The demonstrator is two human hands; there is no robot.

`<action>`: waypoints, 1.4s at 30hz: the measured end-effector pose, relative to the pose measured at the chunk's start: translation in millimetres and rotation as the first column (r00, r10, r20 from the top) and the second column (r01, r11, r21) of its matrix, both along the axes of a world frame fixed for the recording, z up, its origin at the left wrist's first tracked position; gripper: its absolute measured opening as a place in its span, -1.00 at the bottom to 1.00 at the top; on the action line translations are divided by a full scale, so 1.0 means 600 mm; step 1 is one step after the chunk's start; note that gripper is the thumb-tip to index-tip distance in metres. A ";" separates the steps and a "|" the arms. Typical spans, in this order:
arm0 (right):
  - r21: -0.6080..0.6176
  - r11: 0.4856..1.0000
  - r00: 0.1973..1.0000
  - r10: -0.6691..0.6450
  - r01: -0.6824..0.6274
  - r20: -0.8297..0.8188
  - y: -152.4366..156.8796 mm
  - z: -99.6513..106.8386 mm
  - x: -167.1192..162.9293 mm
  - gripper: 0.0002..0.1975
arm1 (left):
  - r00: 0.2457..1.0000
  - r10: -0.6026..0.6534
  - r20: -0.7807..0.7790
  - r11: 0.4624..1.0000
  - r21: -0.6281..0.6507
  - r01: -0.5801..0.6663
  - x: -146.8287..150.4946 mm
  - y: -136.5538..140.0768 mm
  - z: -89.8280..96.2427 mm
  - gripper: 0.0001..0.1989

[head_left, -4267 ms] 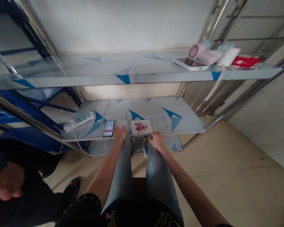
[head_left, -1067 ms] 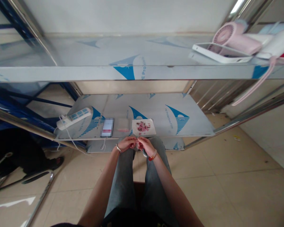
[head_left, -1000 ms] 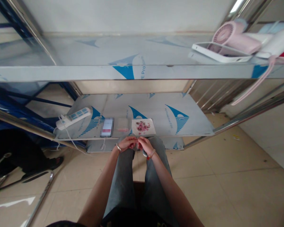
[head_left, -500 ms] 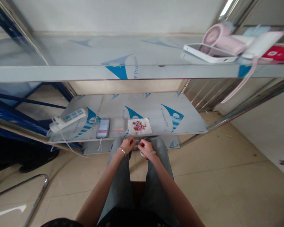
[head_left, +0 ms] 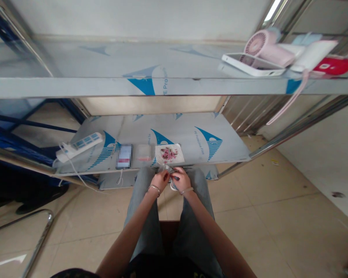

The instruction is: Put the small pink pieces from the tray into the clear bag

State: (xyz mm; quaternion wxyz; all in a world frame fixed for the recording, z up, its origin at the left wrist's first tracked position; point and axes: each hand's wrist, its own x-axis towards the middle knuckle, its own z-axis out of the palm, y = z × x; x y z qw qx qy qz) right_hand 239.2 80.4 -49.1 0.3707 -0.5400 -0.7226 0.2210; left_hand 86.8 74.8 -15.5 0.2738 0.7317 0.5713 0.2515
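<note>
My left hand and my right hand meet over my knees at the front edge of the lower shelf. Fingers of both are closed in a pinch on a small crinkled clear plastic bag; what it contains is too small to tell. Just beyond lies a white sheet with a cluster of pink and dark red beads on it. To its left sits a clear plastic box with something pinkish along its front edge. A phone with a blurred screen lies further left.
A white power strip with a trailing cable lies at the shelf's left end. Overhead, the upper shelf juts across, carrying a pink handheld fan, a white phone-like frame and a red item. A metal chair leg stands left.
My hands have come together, and the clear plastic bag now shows between and above the fingers. The view has shifted slightly, while the shelf items stay put.
</note>
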 end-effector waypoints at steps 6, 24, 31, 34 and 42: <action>-0.122 0.991 0.995 0.057 -0.047 0.081 0.002 0.003 -0.003 -0.80 | 0.995 0.016 0.096 1.000 0.004 -0.016 0.000 -0.006 0.002 -0.88; -0.301 0.953 0.927 0.148 -0.040 0.346 0.003 0.019 -0.002 -0.75 | 0.987 -0.100 -0.129 0.993 0.042 0.107 0.002 -0.015 0.021 -0.56; -0.291 0.951 0.932 0.197 -0.105 0.305 0.002 0.009 0.001 -0.74 | 0.951 -0.248 -0.183 0.967 0.018 0.256 -0.002 -0.018 0.012 -0.19; -0.272 0.951 0.937 0.225 -0.151 0.266 0.001 0.005 0.001 -0.74 | 0.956 -0.227 -0.186 0.972 0.017 0.235 -0.002 -0.017 0.007 -0.29; -0.098 0.989 0.985 0.100 -0.114 -0.138 0.016 0.032 0.006 -0.83 | 0.998 -0.024 -0.061 0.998 0.063 0.028 -0.010 0.007 0.006 -0.30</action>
